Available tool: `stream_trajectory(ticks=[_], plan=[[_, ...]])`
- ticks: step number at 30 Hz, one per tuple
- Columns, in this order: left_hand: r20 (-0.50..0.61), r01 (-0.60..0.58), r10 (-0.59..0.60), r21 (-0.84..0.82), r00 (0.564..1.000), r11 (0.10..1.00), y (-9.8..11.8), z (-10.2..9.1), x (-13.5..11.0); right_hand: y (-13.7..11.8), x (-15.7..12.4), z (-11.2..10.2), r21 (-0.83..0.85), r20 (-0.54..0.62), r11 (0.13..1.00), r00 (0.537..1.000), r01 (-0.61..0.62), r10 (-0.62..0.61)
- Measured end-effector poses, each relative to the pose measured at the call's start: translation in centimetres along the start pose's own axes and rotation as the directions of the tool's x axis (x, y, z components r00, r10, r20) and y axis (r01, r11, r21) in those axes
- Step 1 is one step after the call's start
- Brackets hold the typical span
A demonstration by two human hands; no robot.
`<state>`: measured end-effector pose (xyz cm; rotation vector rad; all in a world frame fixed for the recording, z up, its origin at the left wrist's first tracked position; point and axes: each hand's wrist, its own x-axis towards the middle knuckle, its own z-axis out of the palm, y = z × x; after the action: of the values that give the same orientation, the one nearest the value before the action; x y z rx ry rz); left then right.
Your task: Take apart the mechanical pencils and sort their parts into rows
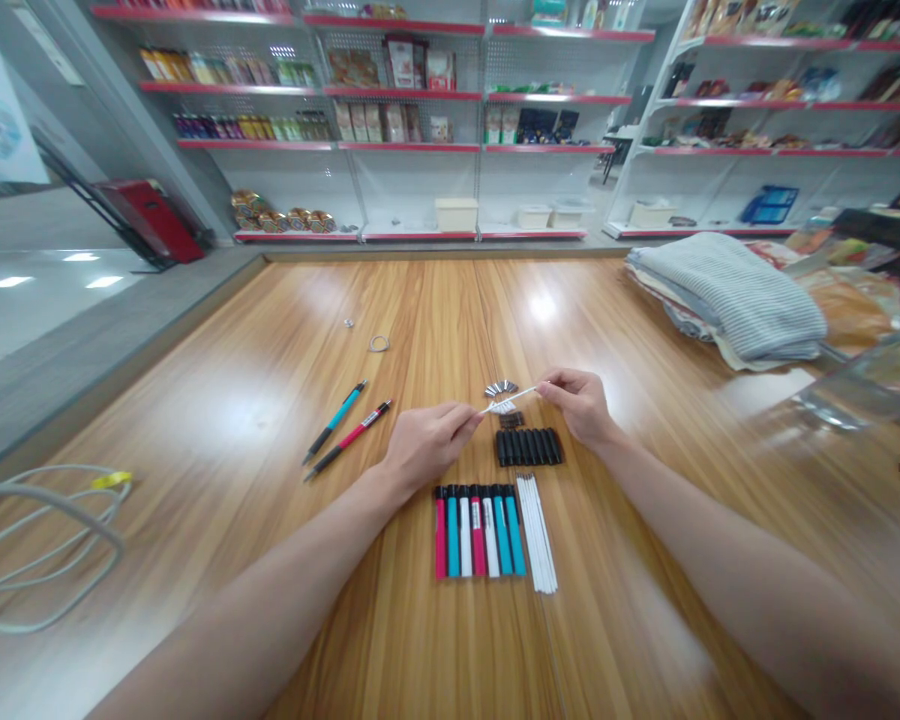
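A thin white pen refill (516,396) stretches between my hands above the table. My left hand (435,438) pinches its left end, and the fingers of my right hand (576,400) close on the other end. Just below lie silver cone tips (501,387) in an arc, small white pieces (503,407), dark springs (511,420) and a row of black rubber grips (529,447). Nearer me are pink, blue and white pen barrels (480,530) beside a bundle of white refills (538,535). Left of my left hand rest a blue pen (335,420) and a pink pen (349,440), both whole.
A pale cable (52,540) coils at the left edge. Farther back lie a small ring (379,344) and a tiny silver piece (349,323). Folded striped cloth (727,295) and a clear container (870,385) occupy the right. Stocked shelves (405,95) stand behind the wooden table (270,330).
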<state>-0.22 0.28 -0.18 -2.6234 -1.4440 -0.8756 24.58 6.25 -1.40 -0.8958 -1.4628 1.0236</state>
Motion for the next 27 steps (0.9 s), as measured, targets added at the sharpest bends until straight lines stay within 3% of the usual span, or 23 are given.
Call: stream_trajectory(ticks=[3, 5, 6, 7, 8, 9, 11, 12, 15, 19, 21, 24, 27], plan=[[-0.007, 0.009, -0.009, -0.03, 1.0, 0.999, -0.1, 0.0, 0.0, 0.2, 0.4, -0.9, 0.18, 0.022, 0.973, 0.99, -0.144, 0.142], [-0.016, 0.028, -0.028, -0.037, 0.999, 0.999, -0.2, -0.1, -0.1, -0.3, 0.6, -2.0, 0.215, 0.148, 0.936, 0.956, -0.28, 0.252], [-0.021, 0.035, -0.036, -0.036, 0.999, 0.999, -0.2, -0.1, -0.1, -0.6, 0.6, -2.7, 0.178, 0.253, 0.914, 0.915, -0.364, 0.315], [-0.026, 0.04, -0.041, -0.036, 0.999, 0.999, -0.3, -0.1, -0.1, -1.0, 0.7, -3.5, 0.103, 0.373, 0.889, 0.846, -0.446, 0.381], [-0.028, 0.042, -0.043, -0.036, 0.999, 0.998, -0.3, -0.1, -0.1, -1.4, 0.7, -4.2, -0.001, 0.492, 0.86, 0.748, -0.511, 0.445], [-0.031, 0.043, -0.044, -0.036, 0.999, 0.998, -0.4, -0.1, -0.1, -1.8, 0.7, -4.8, -0.125, 0.591, 0.821, 0.623, -0.557, 0.512], [-0.031, 0.044, -0.045, -0.039, 0.999, 0.998, -0.4, -0.1, 0.0, -2.5, 0.6, -5.7, -0.325, 0.692, 0.744, 0.389, -0.584, 0.608], [-0.029, 0.044, -0.046, -0.039, 0.999, 0.998, -0.4, -0.1, 0.0, -2.8, 0.6, -5.9, -0.393, 0.709, 0.713, 0.302, -0.58, 0.637], [-0.024, 0.052, -0.053, -0.037, 0.998, 0.998, -0.4, -0.2, 0.0, -3.5, 0.5, -5.7, -0.512, 0.717, 0.654, 0.142, -0.556, 0.682], [-0.026, 0.063, -0.064, -0.037, 0.998, 0.997, -0.5, -0.1, 0.0, -4.2, 0.4, -5.0, -0.639, 0.681, 0.59, -0.006, -0.494, 0.732], [-0.028, 0.07, -0.07, -0.035, 0.997, 0.997, -0.5, -0.1, -0.1, -4.4, 0.4, -4.7, -0.7, 0.643, 0.557, -0.056, -0.447, 0.764], [-0.029, 0.08, -0.08, -0.02, 0.996, 0.997, -0.6, -0.1, -0.1, -4.5, 0.2, -4.2, -0.773, 0.592, 0.522, -0.113, -0.362, 0.798], [-0.032, 0.082, -0.082, -0.006, 0.996, 0.997, -0.7, 0.0, -0.1, -4.6, -0.2, -3.6, -0.819, 0.548, 0.498, -0.131, -0.284, 0.826]])
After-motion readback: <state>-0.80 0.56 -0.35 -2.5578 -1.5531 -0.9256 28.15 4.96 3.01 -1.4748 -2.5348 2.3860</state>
